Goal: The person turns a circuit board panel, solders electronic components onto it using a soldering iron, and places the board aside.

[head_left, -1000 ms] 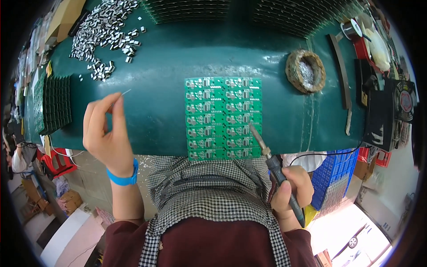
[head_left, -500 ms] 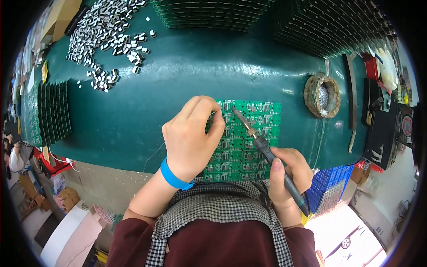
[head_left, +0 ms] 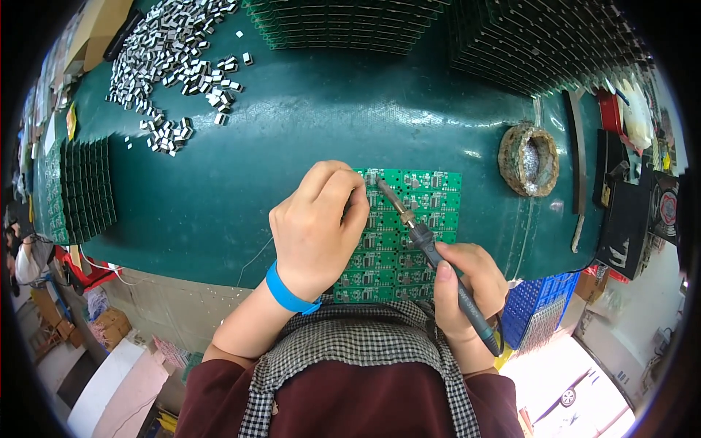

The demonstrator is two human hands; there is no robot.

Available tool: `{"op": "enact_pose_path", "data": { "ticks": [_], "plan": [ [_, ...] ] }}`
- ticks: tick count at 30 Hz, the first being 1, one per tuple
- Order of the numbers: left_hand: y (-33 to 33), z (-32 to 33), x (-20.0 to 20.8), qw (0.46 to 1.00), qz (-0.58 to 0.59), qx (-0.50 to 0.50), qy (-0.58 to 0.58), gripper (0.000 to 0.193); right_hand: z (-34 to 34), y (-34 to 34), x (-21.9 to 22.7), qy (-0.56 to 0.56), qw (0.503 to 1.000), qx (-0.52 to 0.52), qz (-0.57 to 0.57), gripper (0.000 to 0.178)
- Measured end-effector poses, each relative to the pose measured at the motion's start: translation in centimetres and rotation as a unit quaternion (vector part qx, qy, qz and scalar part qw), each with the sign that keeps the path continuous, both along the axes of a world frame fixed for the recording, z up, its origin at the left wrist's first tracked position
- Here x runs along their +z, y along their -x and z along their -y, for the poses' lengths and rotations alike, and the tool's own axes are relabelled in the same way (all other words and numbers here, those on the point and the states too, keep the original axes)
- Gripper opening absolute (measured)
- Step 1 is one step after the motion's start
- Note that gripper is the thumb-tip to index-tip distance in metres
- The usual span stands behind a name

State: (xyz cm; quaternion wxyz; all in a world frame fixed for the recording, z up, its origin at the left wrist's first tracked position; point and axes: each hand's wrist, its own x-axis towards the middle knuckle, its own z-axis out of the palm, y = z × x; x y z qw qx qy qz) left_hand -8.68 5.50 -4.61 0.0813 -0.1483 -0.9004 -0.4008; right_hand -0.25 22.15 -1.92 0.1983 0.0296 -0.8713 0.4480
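Right hand [head_left: 471, 292] grips iron [head_left: 425, 242], tip over far-left part of board [head_left: 432, 201]. Board lies at table's [head_left: 328, 102] near edge. Left hand [head_left: 314, 219] curls over board's left side; cannot tell if it grips trailing wire [head_left: 253, 259]. Beyond: bowl [head_left: 509, 157] right, parts heap [head_left: 168, 58] left.

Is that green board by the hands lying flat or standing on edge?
Lying flat: the board shows its broad, parts-covered face upward on the table, with the left hand over its far left corner.
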Motion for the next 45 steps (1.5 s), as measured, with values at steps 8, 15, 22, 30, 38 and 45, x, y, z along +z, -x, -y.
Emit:
{"op": "enact_pose_path", "data": {
  "ticks": [8, 15, 22, 30, 38, 45],
  "plan": [
    [-0.2, 0.4, 0.3, 0.999, 0.012, -0.036, 0.007, 0.009, 0.2, -0.7, 0.2, -0.014, 1.000, 0.014, 0.004, 0.017],
    [-1.1, 1.1, 1.4, 0.997, 0.064, -0.044, -0.029, 0.015, -0.1, -1.6, 0.2, -0.015, 0.999, -0.001, -0.031, 0.014],
    [-1.5, 1.1, 0.8, 0.996, 0.043, -0.070, -0.019, 0.016, -0.1, -1.6, -0.1, -0.013, 0.999, 0.013, -0.034, 0.012],
    [-1.7, 0.7, 0.5, 0.998, 0.020, -0.051, -0.032, 0.016, 0.0, -1.6, -0.2, -0.024, 0.999, 0.027, -0.033, 0.013],
    [-1.9, 1.3, 1.2, 0.994, 0.071, -0.084, 0.019, 0.015, 0.1, -2.5, -0.2, -0.023, 0.999, 0.033, -0.031, 0.013],
    [-2.8, 1.6, 1.4, 0.993, 0.088, -0.069, -0.044, 0.016, -0.6, -3.2, 0.2, -0.032, 0.998, 0.037, -0.035, 0.013]
  ]
}}
